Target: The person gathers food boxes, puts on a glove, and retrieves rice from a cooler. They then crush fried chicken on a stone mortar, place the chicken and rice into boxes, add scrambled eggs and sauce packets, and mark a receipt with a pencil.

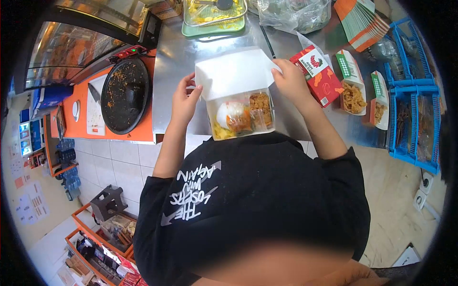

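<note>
An open white box (208, 114) stands at the front edge of the metal counter, close to the black shirt. Inside it are a wrapped white portion with orange-red sauce (234, 116), yellow food at the lower left and fried brown food (259, 105) on the right, partly under clear plastic. The raised lid (234, 71) tilts away at the back. My left hand (186, 97) holds the lid's left edge between thumb and fingers. At the lid's right edge, my right hand (290, 82) pinches the cardboard, its fingers partly hidden.
Right of the box are a red printed box (318, 78), two cartons of fried food (353, 97) (379, 112) and blue baskets (414, 128). A green tray (214, 29) and plastic bag (298, 14) lie behind. A black stone mortar (126, 97) sits left.
</note>
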The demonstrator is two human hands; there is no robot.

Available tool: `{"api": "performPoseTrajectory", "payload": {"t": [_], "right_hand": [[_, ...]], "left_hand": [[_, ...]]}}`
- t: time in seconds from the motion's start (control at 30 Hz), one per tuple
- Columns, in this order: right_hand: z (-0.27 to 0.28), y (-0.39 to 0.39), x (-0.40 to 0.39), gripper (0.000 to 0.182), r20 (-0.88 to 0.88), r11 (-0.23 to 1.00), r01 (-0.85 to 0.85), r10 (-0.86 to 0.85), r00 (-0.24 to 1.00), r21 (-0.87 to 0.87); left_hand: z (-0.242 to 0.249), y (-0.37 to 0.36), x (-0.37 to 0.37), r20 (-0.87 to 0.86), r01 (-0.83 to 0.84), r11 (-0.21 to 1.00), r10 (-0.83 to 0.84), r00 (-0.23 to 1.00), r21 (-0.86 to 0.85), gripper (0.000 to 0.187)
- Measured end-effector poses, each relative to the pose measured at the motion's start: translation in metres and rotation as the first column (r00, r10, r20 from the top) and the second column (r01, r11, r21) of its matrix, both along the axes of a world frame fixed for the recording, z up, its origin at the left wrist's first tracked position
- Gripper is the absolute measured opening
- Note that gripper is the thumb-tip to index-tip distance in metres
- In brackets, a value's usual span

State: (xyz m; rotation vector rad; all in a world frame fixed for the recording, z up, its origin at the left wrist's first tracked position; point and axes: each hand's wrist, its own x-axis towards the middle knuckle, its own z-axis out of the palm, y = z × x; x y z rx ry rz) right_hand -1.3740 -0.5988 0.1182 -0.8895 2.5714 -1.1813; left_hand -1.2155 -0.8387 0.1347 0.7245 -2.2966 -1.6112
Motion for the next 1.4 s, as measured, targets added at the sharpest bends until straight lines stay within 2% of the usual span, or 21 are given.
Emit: {"api": "performPoseTrajectory", "payload": {"t": [0.03, 0.1, 0.17, 0.2, 0.23, 0.27, 0.33, 0.4, 0.47, 0.53, 0.6, 0.67, 0.73, 0.77, 0.8, 0.87, 1.0, 1.07, 1.17, 1.33, 1.4], "right_hand": [[0.002, 0.006, 0.001, 0.024, -0.118, 0.999, -0.035, 0.032, 0.992, -0.021], [-0.009, 0.039, 0.017, 0.019, -0.073, 0.995, -0.088, 0.084, 0.994, -0.054], [-0.029, 0.061, 0.047, 0.023, 0.017, 0.959, -0.155, 0.164, 0.986, -0.238], [-0.062, 0.063, 0.065, 0.026, 0.069, 0.948, -0.114, 0.141, 0.988, -0.297], [-0.061, 0.055, 0.083, 0.022, 0.359, 0.918, 0.069, 0.082, 0.930, -0.389], [-0.061, 0.047, 0.097, 0.021, 0.619, 0.868, 0.267, 0.059, 0.783, -0.420], [-0.074, 0.051, 0.080, 0.023, 0.634, 0.884, 0.277, 0.028, 0.773, -0.376], [-0.063, 0.048, 0.069, 0.027, 0.655, 0.891, 0.308, -0.016, 0.756, -0.333], [-0.006, 0.041, 0.056, 0.030, 0.615, 0.993, 0.115, -0.079, 0.784, -0.019], [0.003, 0.040, 0.055, 0.031, 0.662, 0.993, 0.115, -0.069, 0.747, -0.026], [0.002, 0.040, 0.061, 0.029, 0.562, 0.997, 0.079, -0.081, 0.823, 0.028], [-0.031, 0.047, 0.068, 0.029, 0.463, 1.000, 0.029, -0.022, 0.886, -0.008], [-0.026, 0.046, 0.081, 0.038, 0.124, 0.999, 0.038, -0.038, 0.992, 0.002], [-0.018, 0.048, 0.077, 0.052, -0.117, 0.980, -0.198, 0.200, 0.973, 0.025], [-0.015, 0.044, 0.075, 0.052, -0.110, 0.979, -0.203, 0.205, 0.973, 0.028], [-0.013, 0.035, 0.079, 0.058, -0.150, 0.791, -0.572, 0.606, 0.781, 0.218], [-0.036, 0.030, 0.058, 0.056, -0.243, 0.738, -0.607, 0.672, 0.699, 0.294], [-0.026, 0.032, 0.057, 0.056, -0.113, 0.713, -0.620, 0.681, 0.724, 0.327], [-0.022, 0.033, 0.074, 0.069, -0.078, 0.733, -0.590, 0.647, 0.759, 0.339], [0.006, -0.011, 0.069, 0.094, -0.199, 0.788, -0.458, 0.568, 0.799, 0.410], [0.025, -0.017, 0.061, 0.090, -0.005, 0.718, -0.543, 0.605, 0.796, 0.435]], "left_hand": [[-0.004, -0.007, 0.007, -0.005, 0.001, 1.000, -0.001, 1.000, -0.001, 0.034], [-0.025, -0.021, 0.037, 0.066, 0.016, 0.881, 0.017, 0.998, -0.474, 0.023], [-0.043, -0.014, 0.072, -0.097, 0.134, 0.828, -0.221, 0.971, -0.545, 0.018], [-0.048, 0.003, 0.080, -0.122, 0.177, 0.929, -0.227, 0.966, -0.326, 0.026], [-0.065, 0.021, 0.088, -0.096, 0.079, 0.981, -0.063, 0.993, 0.176, 0.023], [-0.074, 0.025, 0.095, -0.088, 0.078, 0.980, -0.062, 0.994, 0.184, 0.023], [-0.084, 0.023, 0.092, -0.010, 0.085, 0.722, -0.107, 0.994, 0.687, 0.015], [-0.045, 0.019, 0.070, 0.122, 0.008, 0.807, -0.099, 0.988, 0.590, 0.020], [-0.002, 0.018, 0.050, 0.353, -0.072, 0.917, -0.079, 0.932, 0.393, 0.026], [0.001, 0.013, 0.047, 0.332, -0.091, 0.883, -0.076, 0.940, 0.460, 0.031], [-0.013, 0.007, 0.051, 0.416, 0.185, 0.950, -0.279, 0.866, 0.253, 0.037], [-0.003, 0.029, 0.052, 0.373, 0.139, 0.944, -0.250, 0.894, 0.299, 0.045], [-0.011, 0.038, 0.055, 0.304, 0.217, 0.968, -0.172, 0.937, -0.122, 0.051], [-0.011, 0.037, 0.054, 0.276, 0.373, 0.812, -0.271, 0.922, -0.449, 0.061], [-0.010, 0.038, 0.051, 0.280, 0.372, 0.816, -0.268, 0.922, -0.443, 0.061], [-0.007, 0.044, 0.041, 0.378, 0.644, 0.276, -0.623, 0.685, -0.713, 0.071], [-0.028, 0.045, 0.035, 0.462, 0.707, 0.250, -0.607, 0.647, -0.662, 0.059], [-0.023, 0.045, 0.033, 0.389, 0.718, 0.381, -0.645, 0.658, -0.583, 0.050], [-0.013, 0.042, 0.032, 0.457, 0.754, 0.194, -0.692, 0.558, -0.627, 0.048], [-0.012, 0.033, 0.030, 0.278, 0.832, 0.320, -0.836, 0.473, -0.453, 0.041], [-0.001, 0.027, 0.027, 0.210, 0.832, 0.383, -0.846, 0.491, -0.402, 0.035]]}}
